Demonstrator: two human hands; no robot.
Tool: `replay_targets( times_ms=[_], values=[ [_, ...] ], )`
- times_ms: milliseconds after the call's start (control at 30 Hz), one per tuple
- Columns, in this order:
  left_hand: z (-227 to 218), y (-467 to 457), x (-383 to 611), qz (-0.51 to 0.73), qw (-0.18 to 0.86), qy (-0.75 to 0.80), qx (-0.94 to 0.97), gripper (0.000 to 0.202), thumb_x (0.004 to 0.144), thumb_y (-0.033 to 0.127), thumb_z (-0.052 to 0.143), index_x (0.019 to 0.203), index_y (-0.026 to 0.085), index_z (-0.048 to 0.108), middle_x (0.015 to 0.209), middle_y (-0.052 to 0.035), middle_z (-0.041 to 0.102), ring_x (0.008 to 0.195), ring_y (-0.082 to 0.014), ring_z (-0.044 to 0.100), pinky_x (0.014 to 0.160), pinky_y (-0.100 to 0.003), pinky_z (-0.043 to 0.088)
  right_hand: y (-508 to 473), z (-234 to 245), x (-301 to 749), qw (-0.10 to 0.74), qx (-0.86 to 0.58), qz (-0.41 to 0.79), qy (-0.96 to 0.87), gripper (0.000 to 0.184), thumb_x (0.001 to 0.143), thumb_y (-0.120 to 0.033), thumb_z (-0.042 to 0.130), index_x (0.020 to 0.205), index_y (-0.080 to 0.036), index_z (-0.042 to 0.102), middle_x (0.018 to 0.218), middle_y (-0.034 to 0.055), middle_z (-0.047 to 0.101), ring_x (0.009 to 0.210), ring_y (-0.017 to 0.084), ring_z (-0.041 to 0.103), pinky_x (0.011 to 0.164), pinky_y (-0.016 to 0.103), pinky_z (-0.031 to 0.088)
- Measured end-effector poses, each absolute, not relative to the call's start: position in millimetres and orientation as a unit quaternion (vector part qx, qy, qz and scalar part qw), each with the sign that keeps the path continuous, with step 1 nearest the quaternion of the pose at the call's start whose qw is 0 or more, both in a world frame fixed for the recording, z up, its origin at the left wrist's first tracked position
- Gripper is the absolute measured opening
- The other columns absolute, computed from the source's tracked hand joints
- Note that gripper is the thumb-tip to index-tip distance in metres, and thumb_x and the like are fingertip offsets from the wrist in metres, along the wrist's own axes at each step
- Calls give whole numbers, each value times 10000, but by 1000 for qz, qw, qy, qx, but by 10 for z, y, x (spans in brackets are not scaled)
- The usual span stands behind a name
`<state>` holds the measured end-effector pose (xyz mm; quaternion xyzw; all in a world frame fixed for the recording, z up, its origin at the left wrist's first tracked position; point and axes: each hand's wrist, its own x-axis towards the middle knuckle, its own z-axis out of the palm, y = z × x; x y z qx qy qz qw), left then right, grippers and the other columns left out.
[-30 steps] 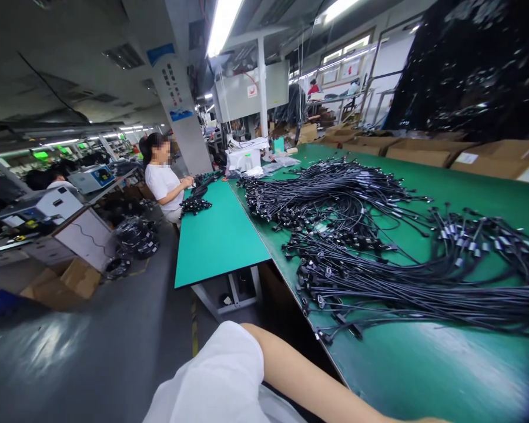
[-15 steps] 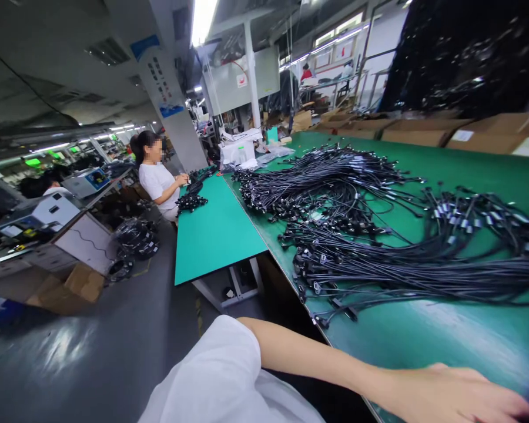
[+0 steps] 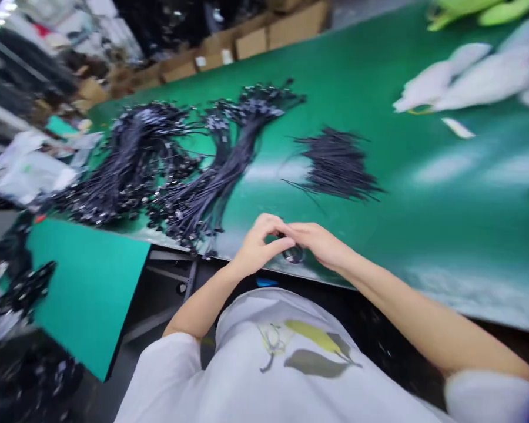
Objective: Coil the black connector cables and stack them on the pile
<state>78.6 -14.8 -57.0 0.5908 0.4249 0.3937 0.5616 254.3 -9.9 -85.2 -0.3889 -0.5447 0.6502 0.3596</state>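
Observation:
My left hand (image 3: 258, 247) and my right hand (image 3: 320, 244) meet at the near edge of the green table (image 3: 379, 200). Both have their fingers curled in around a small dark object (image 3: 293, 254) held between them; motion blur keeps me from naming it. Beyond the hands lies a small bunch of thin black ties or wires (image 3: 335, 164). A big heap of black cables with connectors (image 3: 167, 164) spreads over the table to the left of my hands.
White plastic bags (image 3: 467, 76) lie at the far right of the table. Cardboard boxes (image 3: 251, 41) line its far edge. A lower teal table (image 3: 88, 288) stands to the left, with dark cable bundles (image 3: 24, 288) on it.
The view has swung right and down from the workshop aisle to the table in front of me. Both hands have come together at the table edge around a small dark object.

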Motion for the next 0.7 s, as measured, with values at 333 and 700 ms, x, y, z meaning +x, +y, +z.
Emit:
replay_targets(
  times_ms=[333,700],
  values=[
    [-803,-381,1064,391,595,411,569,417,920,424,537,1269,203,590,1337,-95,600,1303,-228,496,1144,-371,321,-248,-896,2632,343,-362,734,-460,448,783,-585,558,631,-174,469,522,-73,273,487,65,211,506,226,196],
    [-762,-330,1300,353,649,417,529,438,855,470,620,1161,158,595,761,6,618,505,-62,495,534,-218,432,-270,-683,3056,484,-488,411,-599,237,874,-353,536,1032,-199,622,969,52,600,878,159,568,807,296,458]
  ],
)
